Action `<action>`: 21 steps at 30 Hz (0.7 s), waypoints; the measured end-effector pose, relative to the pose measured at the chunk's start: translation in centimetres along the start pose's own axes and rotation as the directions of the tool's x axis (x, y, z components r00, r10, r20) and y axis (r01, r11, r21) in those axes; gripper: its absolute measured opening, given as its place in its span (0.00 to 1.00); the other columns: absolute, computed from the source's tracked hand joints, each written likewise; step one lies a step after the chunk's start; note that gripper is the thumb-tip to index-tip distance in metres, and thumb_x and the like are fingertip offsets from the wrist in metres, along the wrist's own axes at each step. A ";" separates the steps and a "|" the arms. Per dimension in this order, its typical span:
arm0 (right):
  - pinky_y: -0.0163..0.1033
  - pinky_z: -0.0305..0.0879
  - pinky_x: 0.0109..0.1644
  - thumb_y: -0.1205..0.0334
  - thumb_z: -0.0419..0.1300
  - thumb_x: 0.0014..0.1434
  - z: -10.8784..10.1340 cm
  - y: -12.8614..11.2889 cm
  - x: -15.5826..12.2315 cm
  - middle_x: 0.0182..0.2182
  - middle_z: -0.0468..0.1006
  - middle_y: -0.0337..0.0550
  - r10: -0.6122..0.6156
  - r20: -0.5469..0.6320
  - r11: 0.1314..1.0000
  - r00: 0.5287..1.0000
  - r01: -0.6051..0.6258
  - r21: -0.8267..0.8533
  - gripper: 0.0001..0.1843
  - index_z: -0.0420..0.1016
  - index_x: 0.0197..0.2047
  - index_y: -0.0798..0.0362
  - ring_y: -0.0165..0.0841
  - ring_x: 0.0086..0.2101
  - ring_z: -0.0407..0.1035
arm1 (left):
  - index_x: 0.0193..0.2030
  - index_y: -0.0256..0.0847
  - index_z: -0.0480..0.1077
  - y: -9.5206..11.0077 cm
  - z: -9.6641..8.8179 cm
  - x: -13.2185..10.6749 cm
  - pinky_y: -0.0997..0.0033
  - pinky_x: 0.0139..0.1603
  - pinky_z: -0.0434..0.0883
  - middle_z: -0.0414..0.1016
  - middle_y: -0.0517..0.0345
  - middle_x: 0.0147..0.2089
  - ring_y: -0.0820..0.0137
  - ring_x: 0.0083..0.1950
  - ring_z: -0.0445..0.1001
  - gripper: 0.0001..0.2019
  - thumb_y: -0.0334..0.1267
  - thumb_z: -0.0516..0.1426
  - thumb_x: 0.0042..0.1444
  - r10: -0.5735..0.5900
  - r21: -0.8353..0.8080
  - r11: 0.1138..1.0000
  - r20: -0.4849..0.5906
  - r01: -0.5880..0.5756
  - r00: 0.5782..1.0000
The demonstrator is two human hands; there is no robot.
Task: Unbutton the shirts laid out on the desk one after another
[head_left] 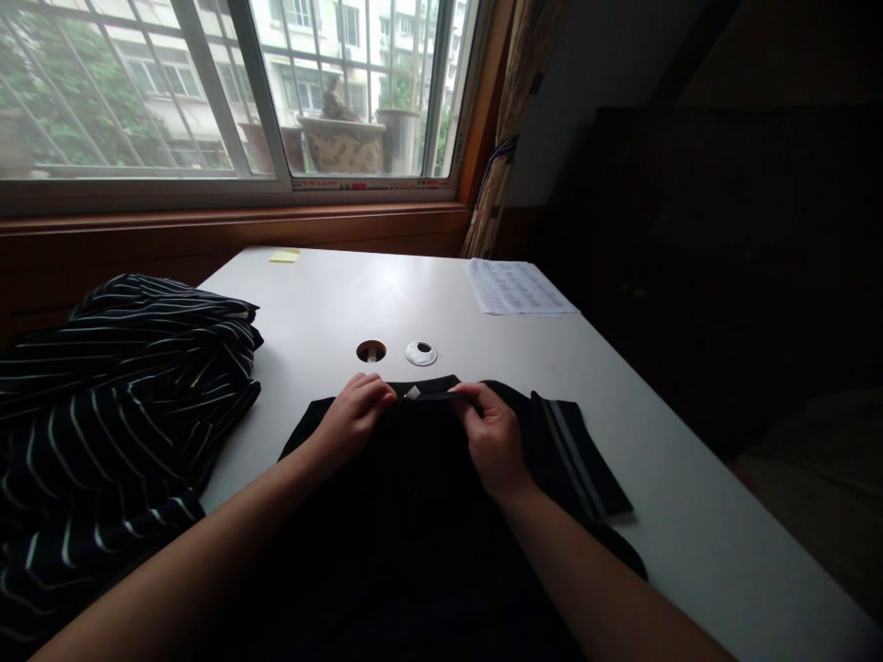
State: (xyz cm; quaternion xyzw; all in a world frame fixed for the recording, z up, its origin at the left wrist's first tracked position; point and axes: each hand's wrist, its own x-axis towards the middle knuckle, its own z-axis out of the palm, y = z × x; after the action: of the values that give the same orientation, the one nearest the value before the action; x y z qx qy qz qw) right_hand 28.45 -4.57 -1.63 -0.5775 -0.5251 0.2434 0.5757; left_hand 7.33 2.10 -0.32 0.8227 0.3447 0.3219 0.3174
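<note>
Black garment (428,478) (one, with one tag (412,393)) in two hands (355,416) (494,439)

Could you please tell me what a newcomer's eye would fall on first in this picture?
Probably the bright window at the upper left. Next might come the left hand and right hand, holding a black garment near the middle, then the striped cloth heaped on the left.

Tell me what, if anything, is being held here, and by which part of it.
A black garment, by a band near its far edge: left grip and right grip pinch it on either side of a small white tag.
</note>
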 end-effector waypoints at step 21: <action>0.40 0.70 0.42 0.69 0.58 0.64 -1.2 -2.2 -1.4 0.36 0.77 0.39 -0.409 0.137 0.905 0.902 0.421 -0.069 0.12 0.80 0.41 0.44 0.34 0.37 0.73 | 0.32 0.39 0.67 -1.2 -0.9 -0.2 0.71 0.32 0.64 0.66 0.61 0.29 0.69 0.31 0.65 0.15 0.48 0.53 0.64 -0.349 -0.415 0.876 -0.194 0.246 0.917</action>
State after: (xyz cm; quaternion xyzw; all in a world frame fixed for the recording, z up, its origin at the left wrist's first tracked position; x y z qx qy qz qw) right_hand 28.29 -6.79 0.18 -0.4640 -0.6807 0.1236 0.5533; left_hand 6.12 2.87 -0.81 0.6313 0.4376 0.4359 0.4690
